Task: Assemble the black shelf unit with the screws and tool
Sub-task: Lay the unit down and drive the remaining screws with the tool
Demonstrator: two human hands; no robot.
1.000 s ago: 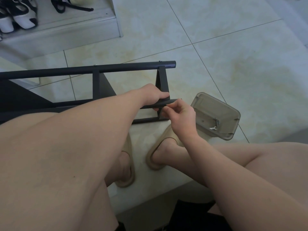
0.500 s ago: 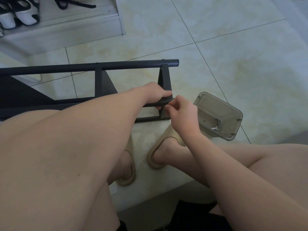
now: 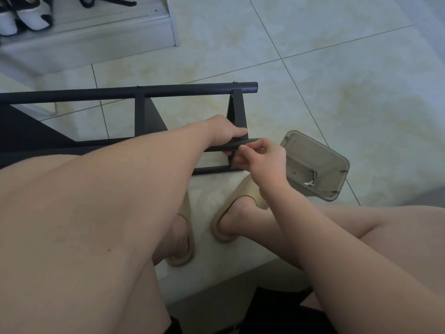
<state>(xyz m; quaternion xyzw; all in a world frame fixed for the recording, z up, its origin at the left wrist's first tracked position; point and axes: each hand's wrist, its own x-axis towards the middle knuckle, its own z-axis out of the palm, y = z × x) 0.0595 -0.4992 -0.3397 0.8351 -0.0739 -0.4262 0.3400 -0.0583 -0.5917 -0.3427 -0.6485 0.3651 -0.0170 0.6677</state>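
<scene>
Overhand, left hand (image 3: 224, 131) grips rail (image 3: 248, 140) — right hand (image 3: 265, 160) pinched beside (contents hidden).

Left hand (image 3: 224, 131): we reach forward, palm down, with our fingers wrapped over the black rail (image 3: 248, 141).
Right hand (image 3: 263, 159): our fingers are curled, with thumb and forefinger pinching at the rail's end, wrist bent inward.

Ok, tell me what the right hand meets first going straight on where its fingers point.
The end of the black rail gripped by the left hand; the fingertips of the right hand look nearly on it.
</scene>
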